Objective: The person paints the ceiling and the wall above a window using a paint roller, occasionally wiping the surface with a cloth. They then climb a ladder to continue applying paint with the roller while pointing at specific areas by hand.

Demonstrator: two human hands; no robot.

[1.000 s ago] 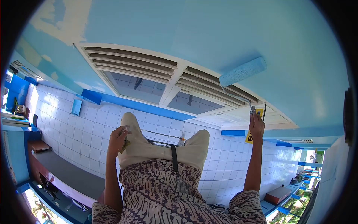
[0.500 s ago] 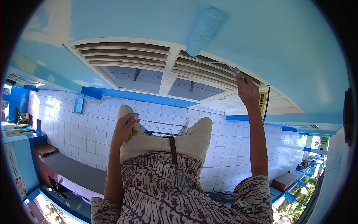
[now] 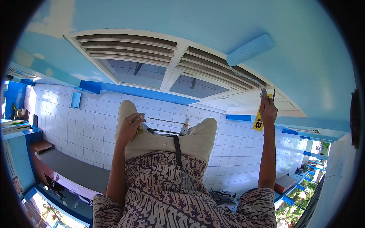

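A paint roller (image 3: 250, 49) with a light-blue sleeve lies against the blue wall (image 3: 182, 22), just above the right end of the white window frame (image 3: 178, 59). Its bent wire leads down to the handle, around which my right hand (image 3: 268, 109) is closed. My left hand (image 3: 131, 126) rests low by my left knee, its fingers curled. Some yellowish-brown material shows beneath that hand, too small to name; what the fingers hold is hidden.
Slatted vents (image 3: 127, 47) top the window panes. A yellow lettered sign (image 3: 258, 123) hangs near my right hand. Far below, on white floor tiles (image 3: 95, 133), lies a blue tray (image 3: 75, 100). A long grey-topped bench (image 3: 72, 169) stands at left. Pale unpainted patches (image 3: 57, 22) mark the wall.
The roller has swung from nearly upright to a slant and moved right and down along the wall. My right hand has moved right and lower; my left hand stays nearly in place.
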